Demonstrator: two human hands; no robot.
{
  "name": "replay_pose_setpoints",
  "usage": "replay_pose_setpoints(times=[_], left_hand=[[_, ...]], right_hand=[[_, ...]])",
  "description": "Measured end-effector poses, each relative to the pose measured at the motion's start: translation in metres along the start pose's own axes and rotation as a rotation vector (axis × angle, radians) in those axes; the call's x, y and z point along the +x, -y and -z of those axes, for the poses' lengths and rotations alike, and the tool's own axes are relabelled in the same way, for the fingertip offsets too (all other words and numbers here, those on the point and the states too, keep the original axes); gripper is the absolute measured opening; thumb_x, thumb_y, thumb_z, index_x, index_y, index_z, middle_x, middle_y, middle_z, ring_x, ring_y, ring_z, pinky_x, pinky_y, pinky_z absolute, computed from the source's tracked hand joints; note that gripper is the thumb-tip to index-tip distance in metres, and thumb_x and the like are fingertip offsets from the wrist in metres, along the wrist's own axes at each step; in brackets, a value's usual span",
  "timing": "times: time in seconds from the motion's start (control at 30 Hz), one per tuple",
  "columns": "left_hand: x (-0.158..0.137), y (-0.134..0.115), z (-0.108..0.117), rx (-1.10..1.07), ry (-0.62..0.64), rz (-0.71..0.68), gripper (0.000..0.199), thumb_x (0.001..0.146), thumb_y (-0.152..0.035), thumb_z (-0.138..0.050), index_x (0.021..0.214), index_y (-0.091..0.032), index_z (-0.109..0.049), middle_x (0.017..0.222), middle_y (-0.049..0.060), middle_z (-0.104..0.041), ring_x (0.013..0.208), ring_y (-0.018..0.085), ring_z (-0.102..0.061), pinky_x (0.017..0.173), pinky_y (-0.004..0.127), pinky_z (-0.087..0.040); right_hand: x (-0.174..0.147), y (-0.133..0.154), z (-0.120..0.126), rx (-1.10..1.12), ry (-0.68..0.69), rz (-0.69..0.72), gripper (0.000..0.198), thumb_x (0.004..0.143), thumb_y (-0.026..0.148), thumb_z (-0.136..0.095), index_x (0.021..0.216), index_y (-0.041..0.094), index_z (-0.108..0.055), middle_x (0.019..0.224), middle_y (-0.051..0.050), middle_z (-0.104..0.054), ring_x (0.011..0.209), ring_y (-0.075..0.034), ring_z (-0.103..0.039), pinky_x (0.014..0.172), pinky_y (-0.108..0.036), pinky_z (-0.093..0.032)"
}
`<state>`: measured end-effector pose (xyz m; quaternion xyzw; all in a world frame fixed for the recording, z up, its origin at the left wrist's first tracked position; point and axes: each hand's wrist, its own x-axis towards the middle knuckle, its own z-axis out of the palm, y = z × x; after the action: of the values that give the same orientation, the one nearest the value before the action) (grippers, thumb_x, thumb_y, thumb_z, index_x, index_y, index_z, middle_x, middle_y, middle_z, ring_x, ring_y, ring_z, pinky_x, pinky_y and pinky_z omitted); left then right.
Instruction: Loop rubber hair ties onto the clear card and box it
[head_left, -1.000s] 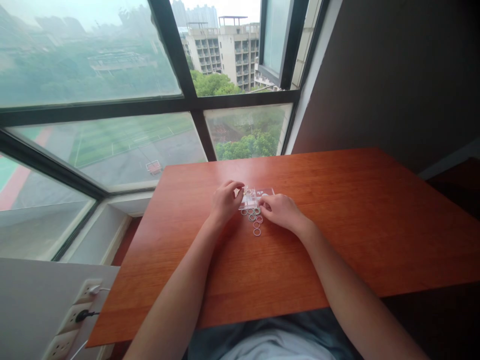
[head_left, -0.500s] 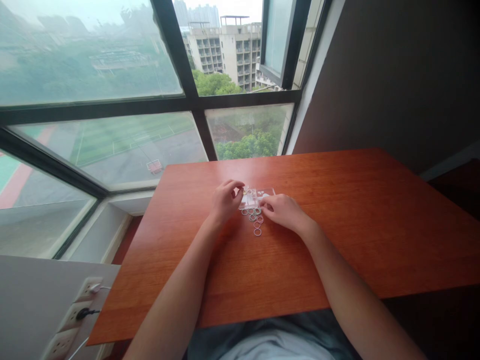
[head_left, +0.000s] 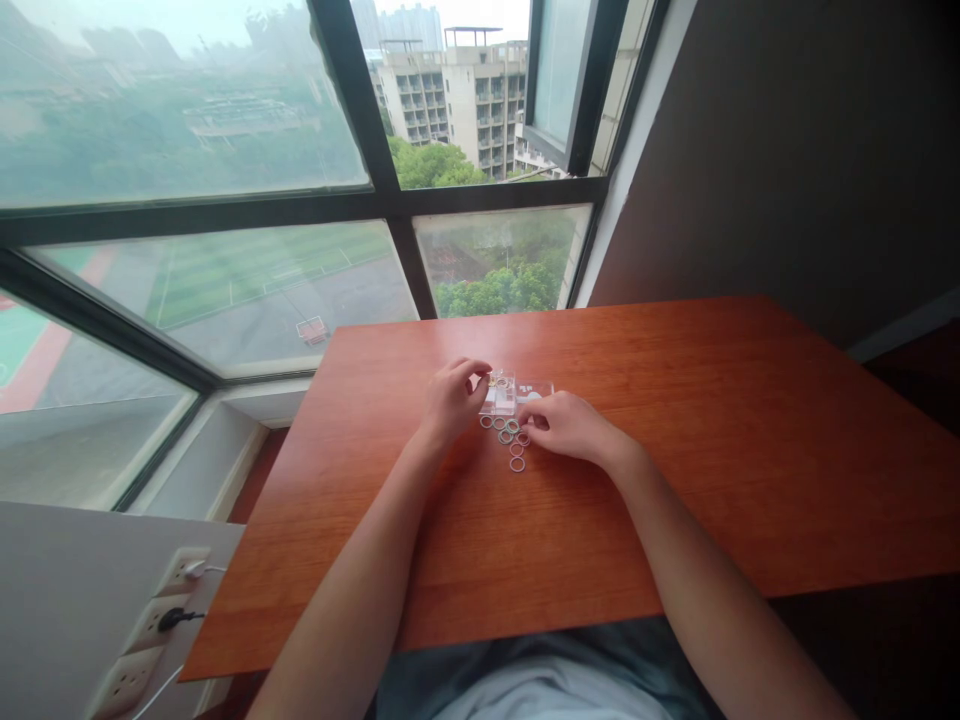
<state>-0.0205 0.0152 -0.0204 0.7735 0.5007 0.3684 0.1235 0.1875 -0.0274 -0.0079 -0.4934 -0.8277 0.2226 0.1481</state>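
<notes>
A small clear plastic box (head_left: 507, 408) lies on the table with its clear lid (head_left: 545, 388) folded out to the right. A few small pieces show in its compartments, too small to name. My left hand (head_left: 453, 400) is curled at the box's left side, thumb and forefinger closed on its edge. In front of the box lies a loose cluster of several thin pale rings (head_left: 517, 464), some greenish, some pinkish. My right hand (head_left: 568, 425) is over the right of the cluster, fingertips pinched together by the rings. What sits between those fingertips is hidden.
The reddish-brown wooden table (head_left: 720, 450) reaches to a dark-framed window (head_left: 495, 200) at the back. A dark wall (head_left: 810, 150) stands on the right. Wall sockets (head_left: 161, 615) with plugs and cords are low on the left, beside the table's edge.
My right hand has dipped slightly toward the rings, and its fingertips now cover part of the cluster's right side. My left hand stays at the box. The view has shifted a little.
</notes>
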Motion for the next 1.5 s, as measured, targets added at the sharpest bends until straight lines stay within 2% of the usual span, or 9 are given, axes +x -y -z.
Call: replay_pose_setpoints(times=[0.17, 0.3, 0.47, 0.73, 0.93, 1.2, 1.37, 1.5], left_hand=[[0.001, 0.007, 0.003, 0.073, 0.016, 0.103, 0.017, 0.084, -0.025, -0.056, 0.095, -0.02, -0.066, 0.089, 0.003, -0.067, 0.062, 0.011, -0.057, 0.063, 0.024, -0.044], [0.0, 0.01, 0.002, 0.13, 0.131, 0.182, 0.023, 0.083, -0.03, -0.057, 0.103, -0.02, -0.064, 0.076, 0.001, -0.067, 0.066, 0.015, -0.06, 0.062, 0.025, -0.041], [-0.003, 0.006, 0.001, 0.148, 0.197, 0.163, 0.029, 0.085, -0.029, -0.055, 0.112, -0.022, -0.06, 0.072, 0.0, -0.067, 0.064, 0.015, -0.059, 0.06, 0.025, -0.038], [-0.003, 0.004, 0.002, 0.13, 0.209, 0.166, 0.026, 0.085, -0.029, -0.054, 0.109, -0.022, -0.062, 0.074, 0.0, -0.068, 0.063, 0.015, -0.058, 0.058, 0.025, -0.037], [-0.003, 0.004, 0.002, 0.091, 0.219, 0.14, 0.027, 0.085, -0.03, -0.054, 0.109, -0.022, -0.062, 0.075, 0.001, -0.068, 0.064, 0.014, -0.059, 0.06, 0.024, -0.04], [-0.003, 0.005, 0.002, 0.079, 0.192, 0.111, 0.025, 0.084, -0.029, -0.056, 0.107, -0.022, -0.063, 0.076, 0.002, -0.068, 0.063, 0.015, -0.059, 0.058, 0.024, -0.041], [-0.003, 0.006, 0.003, 0.085, 0.159, 0.113, 0.025, 0.083, -0.027, -0.057, 0.107, -0.022, -0.063, 0.079, 0.002, -0.069, 0.063, 0.014, -0.059, 0.06, 0.025, -0.043], [-0.001, 0.003, 0.003, -0.023, 0.13, 0.063, 0.023, 0.084, -0.025, -0.056, 0.105, -0.021, -0.065, 0.08, 0.001, -0.068, 0.061, 0.012, -0.057, 0.061, 0.023, -0.045]], right_hand=[[0.0, -0.003, 0.0, -0.069, 0.02, -0.054, 0.016, 0.08, 0.021, -0.055, 0.082, 0.024, -0.071, 0.074, 0.0, -0.069, 0.066, -0.013, -0.058, 0.058, -0.023, -0.032], [0.0, -0.004, 0.001, -0.098, 0.018, -0.08, 0.017, 0.08, 0.022, -0.054, 0.085, 0.025, -0.07, 0.075, 0.001, -0.069, 0.066, -0.013, -0.057, 0.058, -0.023, -0.031], [0.001, -0.006, 0.002, -0.128, 0.009, -0.103, 0.018, 0.08, 0.022, -0.054, 0.088, 0.024, -0.07, 0.079, 0.0, -0.069, 0.07, -0.014, -0.057, 0.06, -0.024, -0.031], [0.001, 0.005, -0.002, -0.082, 0.04, 0.016, 0.018, 0.083, 0.023, -0.055, 0.092, 0.026, -0.069, 0.08, 0.001, -0.069, 0.072, -0.013, -0.057, 0.062, -0.023, -0.032], [0.003, 0.011, -0.01, -0.139, 0.059, 0.002, 0.014, 0.084, 0.028, -0.057, 0.087, 0.024, -0.07, 0.08, -0.001, -0.069, 0.074, -0.015, -0.059, 0.059, -0.025, -0.032], [0.005, 0.008, -0.01, -0.065, -0.019, 0.022, 0.011, 0.082, 0.023, -0.059, 0.081, 0.023, -0.07, 0.075, -0.001, -0.067, 0.071, -0.014, -0.056, 0.058, -0.024, -0.03], [0.007, 0.007, -0.008, 0.101, -0.134, 0.008, 0.01, 0.081, 0.022, -0.059, 0.083, 0.02, -0.069, 0.065, 0.002, -0.062, 0.061, -0.01, -0.051, 0.059, -0.021, -0.033], [0.008, 0.006, -0.007, 0.207, -0.234, 0.003, 0.015, 0.084, 0.026, -0.057, 0.085, 0.018, -0.069, 0.061, 0.003, -0.06, 0.055, -0.009, -0.05, 0.056, -0.021, -0.034]])
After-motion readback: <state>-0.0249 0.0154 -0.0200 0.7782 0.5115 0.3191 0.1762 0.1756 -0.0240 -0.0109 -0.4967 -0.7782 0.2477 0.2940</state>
